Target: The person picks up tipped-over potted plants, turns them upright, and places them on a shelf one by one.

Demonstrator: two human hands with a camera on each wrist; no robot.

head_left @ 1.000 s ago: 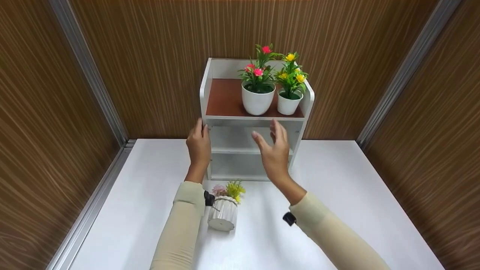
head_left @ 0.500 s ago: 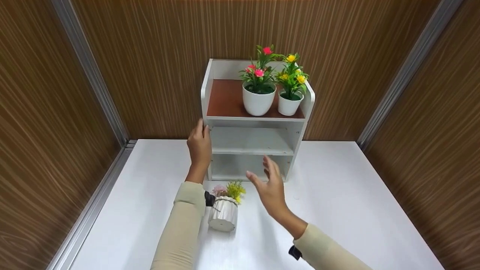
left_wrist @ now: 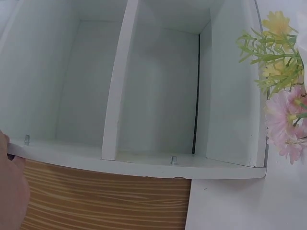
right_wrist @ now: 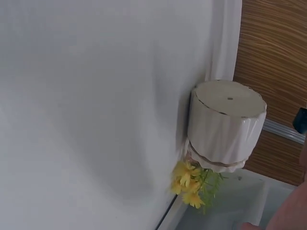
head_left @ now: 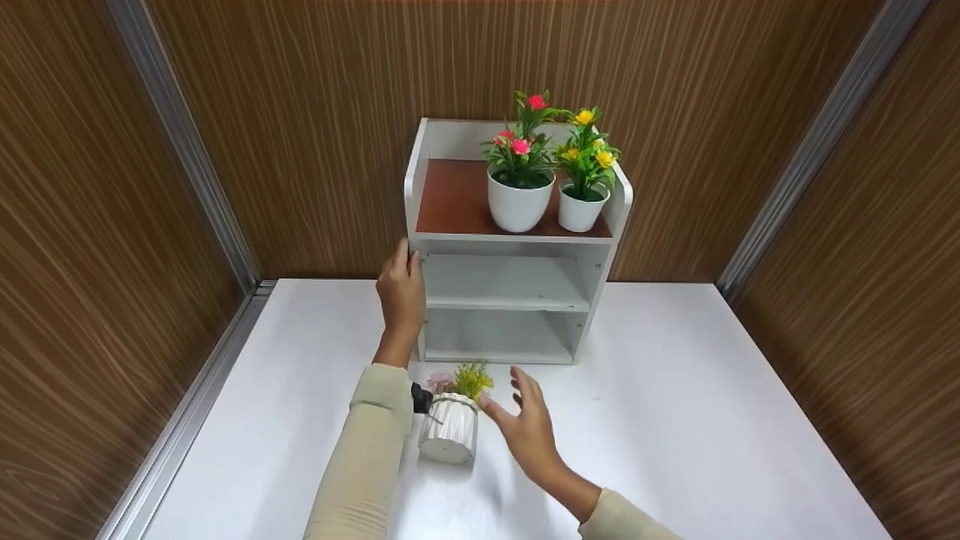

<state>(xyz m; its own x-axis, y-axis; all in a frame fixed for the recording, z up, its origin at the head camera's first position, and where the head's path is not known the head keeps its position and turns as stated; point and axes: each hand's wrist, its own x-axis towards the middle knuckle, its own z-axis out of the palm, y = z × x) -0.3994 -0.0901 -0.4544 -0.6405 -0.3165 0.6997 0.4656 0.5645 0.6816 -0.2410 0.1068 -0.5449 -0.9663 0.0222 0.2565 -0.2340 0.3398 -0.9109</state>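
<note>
In the head view my left hand holds the left side panel of a small white shelf unit by its front edge. The left wrist view shows part of that hand at the panel's edge. My right hand, thumb and fingers spread apart, hovers just right of a ribbed white flowerpot. This pot lies on its side, its base toward me. Pink flowers and yellow flowers come out of it toward the shelf. A cord circles the pot near its rim.
On the shelf unit's brown top stand a white pot with pink-red flowers and a smaller one with yellow flowers. A white table lies beneath, bounded by wood-grain walls behind and at both sides.
My right hand has come down from in front of the shelf unit's upper compartment to beside the lying flowerpot. My left hand stays on the side panel.
</note>
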